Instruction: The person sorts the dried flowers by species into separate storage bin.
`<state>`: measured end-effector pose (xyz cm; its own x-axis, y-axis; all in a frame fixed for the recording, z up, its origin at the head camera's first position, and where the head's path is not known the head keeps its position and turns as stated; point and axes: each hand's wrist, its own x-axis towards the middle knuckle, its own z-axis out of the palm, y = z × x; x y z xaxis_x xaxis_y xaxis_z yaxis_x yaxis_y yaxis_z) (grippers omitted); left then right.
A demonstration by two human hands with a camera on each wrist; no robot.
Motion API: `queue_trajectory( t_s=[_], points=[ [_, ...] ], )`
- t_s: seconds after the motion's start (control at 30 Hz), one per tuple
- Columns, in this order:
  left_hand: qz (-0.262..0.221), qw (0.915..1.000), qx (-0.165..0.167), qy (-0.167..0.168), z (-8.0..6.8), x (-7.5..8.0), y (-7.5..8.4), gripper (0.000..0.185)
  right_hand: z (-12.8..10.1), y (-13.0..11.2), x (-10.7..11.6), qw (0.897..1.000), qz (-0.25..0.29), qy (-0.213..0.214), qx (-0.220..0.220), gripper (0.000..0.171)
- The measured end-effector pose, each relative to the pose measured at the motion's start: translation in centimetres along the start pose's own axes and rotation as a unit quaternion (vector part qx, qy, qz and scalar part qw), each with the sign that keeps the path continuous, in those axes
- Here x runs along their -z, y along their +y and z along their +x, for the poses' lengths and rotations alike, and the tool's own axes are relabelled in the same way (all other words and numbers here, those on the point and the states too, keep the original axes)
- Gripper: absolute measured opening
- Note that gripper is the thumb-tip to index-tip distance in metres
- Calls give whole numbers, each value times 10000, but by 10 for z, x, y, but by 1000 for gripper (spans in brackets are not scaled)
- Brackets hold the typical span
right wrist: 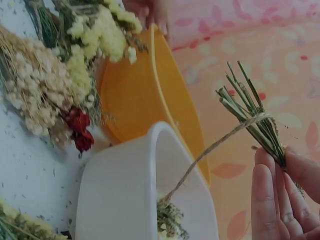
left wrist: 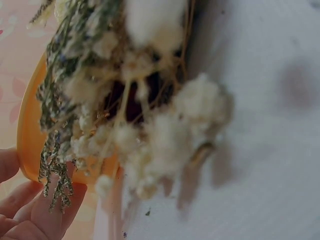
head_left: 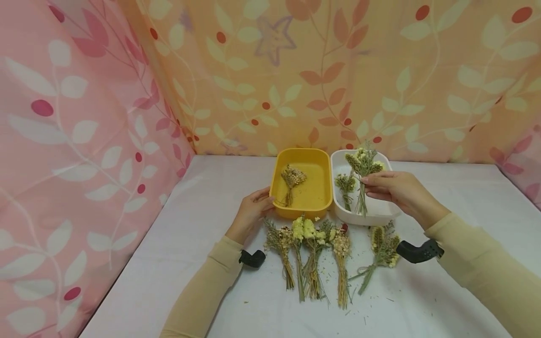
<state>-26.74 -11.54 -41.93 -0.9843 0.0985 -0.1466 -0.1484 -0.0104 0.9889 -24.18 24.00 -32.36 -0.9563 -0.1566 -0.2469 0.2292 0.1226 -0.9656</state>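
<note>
My right hand (head_left: 386, 184) pinches a dried flower bouquet (head_left: 364, 162) by its stems (right wrist: 255, 120), upright over the white tray (head_left: 367, 218). From those stems a strand of twine (right wrist: 215, 145) trails down toward a smaller dried bouquet (head_left: 345, 184) in that tray. Fingers straight, my left hand (head_left: 252, 206) touches the left front corner of the yellow tray (head_left: 317, 180). Inside the yellow tray lies one pale dried bouquet (head_left: 293, 180). In the left wrist view, blurred flowers (left wrist: 165, 145) hide part of this tray.
Several dried bouquets lie in front of the trays, among them yellow-headed ones (head_left: 310, 234), a beige one with a red bloom (head_left: 341, 249) and a green-yellow one (head_left: 382, 253) at right. Plant crumbs dot the white table (head_left: 169, 263). Floral cloth (head_left: 270, 70) hangs behind.
</note>
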Motion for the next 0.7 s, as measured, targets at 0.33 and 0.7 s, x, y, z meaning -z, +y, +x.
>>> queue_trajectory(
  t_s=[0.33,0.7],
  points=[
    [3,9999,-54,-158,1,2,-2,49,29,12,11,9998,196,29,-93,14],
    [-47,9999,-48,-156,1,2,-3,48,52,32,9,9992,17,322,-237,16]
  ],
)
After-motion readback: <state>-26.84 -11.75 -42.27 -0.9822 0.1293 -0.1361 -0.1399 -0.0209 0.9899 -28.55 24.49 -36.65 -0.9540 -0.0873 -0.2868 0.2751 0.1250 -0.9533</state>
